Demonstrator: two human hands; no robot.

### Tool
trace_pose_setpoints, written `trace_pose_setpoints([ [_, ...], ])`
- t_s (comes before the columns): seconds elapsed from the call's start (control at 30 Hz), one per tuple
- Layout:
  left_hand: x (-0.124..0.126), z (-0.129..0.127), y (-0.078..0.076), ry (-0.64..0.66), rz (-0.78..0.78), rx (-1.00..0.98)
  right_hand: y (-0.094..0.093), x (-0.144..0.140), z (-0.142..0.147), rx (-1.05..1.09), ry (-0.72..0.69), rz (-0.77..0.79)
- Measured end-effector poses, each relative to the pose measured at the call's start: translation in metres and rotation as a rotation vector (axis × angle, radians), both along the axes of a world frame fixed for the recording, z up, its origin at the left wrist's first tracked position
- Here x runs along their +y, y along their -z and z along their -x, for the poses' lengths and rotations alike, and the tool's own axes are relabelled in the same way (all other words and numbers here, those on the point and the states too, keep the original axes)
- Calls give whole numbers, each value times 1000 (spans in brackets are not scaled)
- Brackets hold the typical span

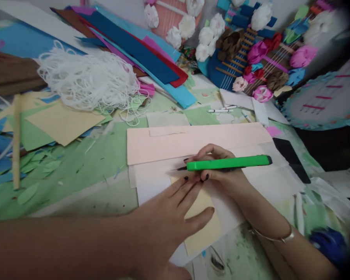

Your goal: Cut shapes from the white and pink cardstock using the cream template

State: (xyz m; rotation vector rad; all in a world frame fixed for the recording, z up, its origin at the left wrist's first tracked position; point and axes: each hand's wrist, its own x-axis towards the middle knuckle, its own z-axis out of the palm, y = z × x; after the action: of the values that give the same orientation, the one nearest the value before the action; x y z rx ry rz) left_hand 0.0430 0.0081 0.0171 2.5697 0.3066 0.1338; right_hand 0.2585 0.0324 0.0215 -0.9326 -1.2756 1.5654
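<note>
My right hand (221,171) grips a bright green utility knife (227,162), its blade tip pointing left onto white paper (268,181). My left hand (170,212) lies flat with fingers spread, pressing down a pale yellow sheet (204,233) just below the blade. A long pale pink sheet (192,140) lies directly behind both hands. A thin bangle circles my right wrist.
A tangle of white string (90,79) sits at the back left beside blue and red paper strips (140,50). Paper flowers (210,35) and a decorated guitar shape (251,58) fill the back right. A wooden stick (16,144) and green scraps lie at the left; a black phone (290,157) at the right.
</note>
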Motion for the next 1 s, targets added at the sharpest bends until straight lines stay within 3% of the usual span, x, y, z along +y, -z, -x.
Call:
trace_pose_setpoints([
  [0.2,2,1,-2,30,-19,19,0,-1,1,-37,84,22],
  [1.0,0,1,1,-10,-12,-3,-1,-1,-3,-133,13,15],
])
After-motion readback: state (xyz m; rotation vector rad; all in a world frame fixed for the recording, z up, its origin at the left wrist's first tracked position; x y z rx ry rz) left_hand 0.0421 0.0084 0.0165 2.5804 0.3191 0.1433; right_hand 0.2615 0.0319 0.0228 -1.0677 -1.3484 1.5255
